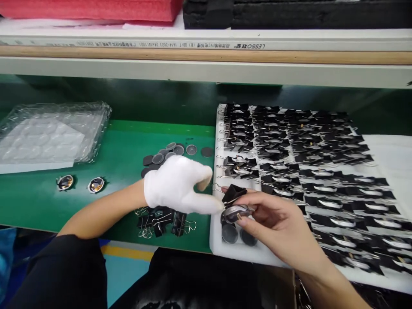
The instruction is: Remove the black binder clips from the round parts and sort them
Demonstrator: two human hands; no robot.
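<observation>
My right hand (280,219), bare, pinches a round metal watch case (236,211) seen nearly edge-on. A black binder clip (234,193) sits at the case's far side, next to my right fingers. My left hand (182,184), in a white glove, has its thumb and forefinger apart; one outstretched tip touches the left edge of the case. Below the gloved hand lie several loose black binder clips (164,221) with wire handles. Several grey round discs (178,149) are scattered beyond it, partly covered by the glove.
At right, a white foam tray (216,231) bears rows of clipped watch cases (273,141) and two round grey pieces (229,233). Two watch heads (96,184) lie on the green table (125,137). Clear plastic trays (54,133) stand at left. A shelf edge (206,66) crosses behind.
</observation>
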